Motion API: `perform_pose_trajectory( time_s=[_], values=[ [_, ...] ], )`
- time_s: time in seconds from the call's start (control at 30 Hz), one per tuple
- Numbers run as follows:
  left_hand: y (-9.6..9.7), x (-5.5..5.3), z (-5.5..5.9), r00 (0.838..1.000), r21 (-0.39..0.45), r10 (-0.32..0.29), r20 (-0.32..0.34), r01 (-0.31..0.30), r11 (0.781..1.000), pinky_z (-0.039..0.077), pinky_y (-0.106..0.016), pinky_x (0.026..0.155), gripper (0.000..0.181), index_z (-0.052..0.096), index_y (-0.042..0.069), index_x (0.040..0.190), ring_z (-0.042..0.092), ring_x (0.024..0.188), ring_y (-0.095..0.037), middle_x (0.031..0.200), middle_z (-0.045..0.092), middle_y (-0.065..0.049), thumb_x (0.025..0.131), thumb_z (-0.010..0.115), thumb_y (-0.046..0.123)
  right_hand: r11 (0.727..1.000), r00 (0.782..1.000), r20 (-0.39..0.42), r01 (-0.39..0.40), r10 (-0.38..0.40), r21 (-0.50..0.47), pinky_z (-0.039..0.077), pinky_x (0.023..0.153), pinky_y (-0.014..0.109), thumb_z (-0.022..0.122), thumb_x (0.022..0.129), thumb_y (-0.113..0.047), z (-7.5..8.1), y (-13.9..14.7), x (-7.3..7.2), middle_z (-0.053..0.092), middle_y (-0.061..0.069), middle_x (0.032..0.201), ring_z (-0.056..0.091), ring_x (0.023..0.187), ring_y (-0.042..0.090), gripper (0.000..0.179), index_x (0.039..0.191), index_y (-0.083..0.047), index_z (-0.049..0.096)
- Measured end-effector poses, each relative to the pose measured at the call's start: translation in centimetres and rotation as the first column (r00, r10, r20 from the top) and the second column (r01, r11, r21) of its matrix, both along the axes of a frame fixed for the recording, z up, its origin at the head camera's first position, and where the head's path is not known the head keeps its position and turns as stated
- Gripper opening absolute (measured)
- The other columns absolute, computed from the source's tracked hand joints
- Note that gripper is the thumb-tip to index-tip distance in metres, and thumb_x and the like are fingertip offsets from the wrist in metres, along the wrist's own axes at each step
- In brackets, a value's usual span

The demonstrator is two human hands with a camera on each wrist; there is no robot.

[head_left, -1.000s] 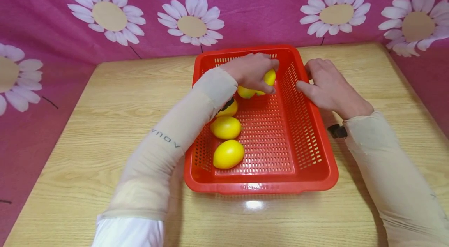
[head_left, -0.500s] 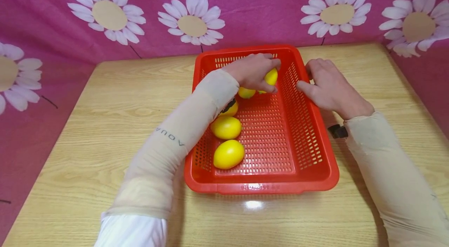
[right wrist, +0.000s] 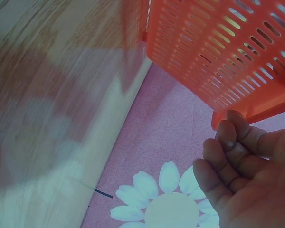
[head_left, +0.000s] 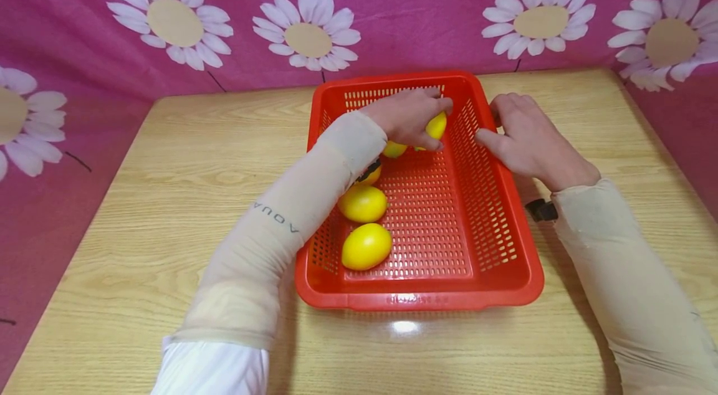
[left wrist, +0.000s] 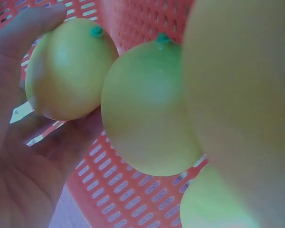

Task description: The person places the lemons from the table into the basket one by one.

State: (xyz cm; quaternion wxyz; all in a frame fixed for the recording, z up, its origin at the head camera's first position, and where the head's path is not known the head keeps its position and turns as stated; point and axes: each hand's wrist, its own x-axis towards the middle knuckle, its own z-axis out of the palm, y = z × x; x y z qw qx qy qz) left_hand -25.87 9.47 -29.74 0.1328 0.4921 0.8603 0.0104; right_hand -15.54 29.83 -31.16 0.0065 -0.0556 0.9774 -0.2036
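Note:
Inside the back of the red plastic basket (head_left: 415, 299), my left hand (head_left: 408, 116) holds a yellow lemon (head_left: 437, 126) with green at its tip. The left wrist view shows fingers and thumb around this lemon (left wrist: 69, 71), which touches a second lemon (left wrist: 145, 109) beside it. My right hand (head_left: 524, 139) grips the basket's right rim, thumb over the edge and fingers outside. Along the basket's left side lie more lemons: one at the front (head_left: 366, 247), another behind it (head_left: 363, 204), and others partly hidden by my left hand and wrist.
The basket stands on a light wooden table (head_left: 185, 152). Behind it hangs a magenta cloth (head_left: 404, 9) printed with white daisies. A dark strap piece (head_left: 541, 210) sits at my right wrist.
My left hand has shifted slightly to the right with the lemon, moving it a little away from the lemon behind. My right hand keeps its place on the rim.

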Motion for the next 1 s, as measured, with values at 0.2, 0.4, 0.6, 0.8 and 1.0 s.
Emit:
perform_pose_trajectory(
  time_s=[0.2,0.4,0.6,0.8,1.0],
  values=[
    [-0.13,0.06,0.21,0.999,-0.049,0.028,0.036,-0.026,0.998,0.05,-0.031,0.109,0.068,0.044,0.021,0.154,0.055,0.118,-0.018,0.146,0.052,-0.005,0.096,0.068,0.047,1.0,1.0,0.003,0.003,-0.003,-0.005,0.044,0.095,0.056,0.053,0.098,-0.03,0.01,0.08,0.01,0.058,0.022,0.119,0.047,0.111,0.036,0.043,0.124,0.004,0.055],
    [-0.26,0.11,0.16,0.998,-0.058,0.026,0.06,-0.023,0.998,0.048,-0.033,0.114,0.069,0.045,0.02,0.154,0.054,0.123,-0.02,0.15,0.051,-0.007,0.095,0.07,0.045,1.0,1.0,-0.018,-0.009,0.009,-0.003,0.043,0.094,0.055,0.052,0.098,-0.029,-0.05,0.11,0.03,0.059,0.022,0.116,0.048,0.109,0.036,0.04,0.119,0.004,0.056],
    [-0.21,0.04,0.01,0.998,-0.069,0.022,0.058,-0.018,0.997,0.043,-0.036,0.121,0.069,0.045,0.019,0.155,0.053,0.131,-0.022,0.155,0.049,-0.008,0.096,0.07,0.046,1.0,0.999,-0.041,-0.02,0.02,0.002,0.041,0.093,0.053,0.052,0.097,-0.029,-0.12,0.1,0.03,0.06,0.023,0.114,0.049,0.107,0.036,0.039,0.115,0.005,0.057],
    [-0.14,-0.01,-0.14,0.998,-0.065,0.015,0.064,-0.011,0.998,0.044,-0.035,0.119,0.068,0.046,0.018,0.154,0.053,0.129,-0.021,0.153,0.051,-0.007,0.096,0.07,0.045,1.0,1.0,-0.029,-0.007,0.007,-0.011,0.043,0.094,0.054,0.052,0.097,-0.029,-0.11,0.09,0.01,0.06,0.022,0.115,0.049,0.108,0.036,0.039,0.117,0.004,0.057],
    [-0.21,-0.09,-0.23,0.998,-0.059,0.02,0.063,-0.016,0.998,0.044,-0.034,0.119,0.069,0.045,0.019,0.154,0.054,0.128,-0.021,0.153,0.05,-0.007,0.096,0.07,0.045,1.0,1.0,-0.025,-0.006,0.006,-0.007,0.043,0.093,0.053,0.052,0.097,-0.03,-0.15,0.12,-0.09,0.06,0.022,0.115,0.049,0.108,0.035,0.04,0.118,0.004,0.056]
  ],
)
